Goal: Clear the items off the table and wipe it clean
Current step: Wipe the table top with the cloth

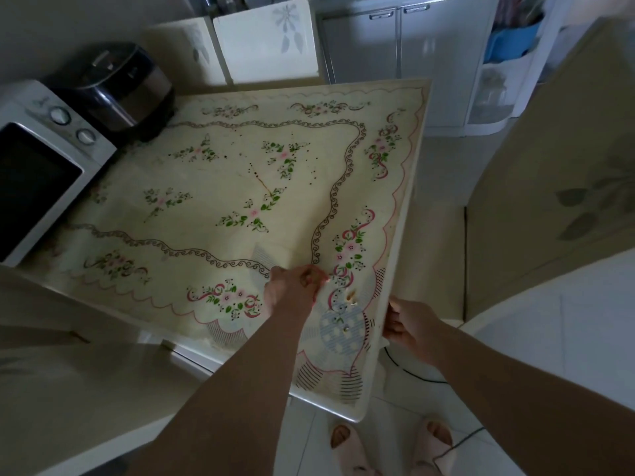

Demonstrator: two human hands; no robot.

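1. Left hand (295, 290): fingers curled and bunched, pressed on the bench (220, 173) near its front corner. Whether they pinch anything cannot be told.
2. Right hand (409, 326): fingers loosely curled against the bench's right edge. Whether they grip it or cup below it is unclear.
3. Crumbs (350, 297) lie between the hands, near that edge.
4. Recommended: sweep the crumbs in short strokes toward the right hand, with the palm kept under the edge.
5. Microwave (44, 166) and rice cooker (120, 87) stand at the far left, not yet cleared.

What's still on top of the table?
A flowered tablecloth, a microwave and a rice cooker at far left, crumbs near the left hand. Whatever lies under that hand is covered. The right hand grips the table edge.
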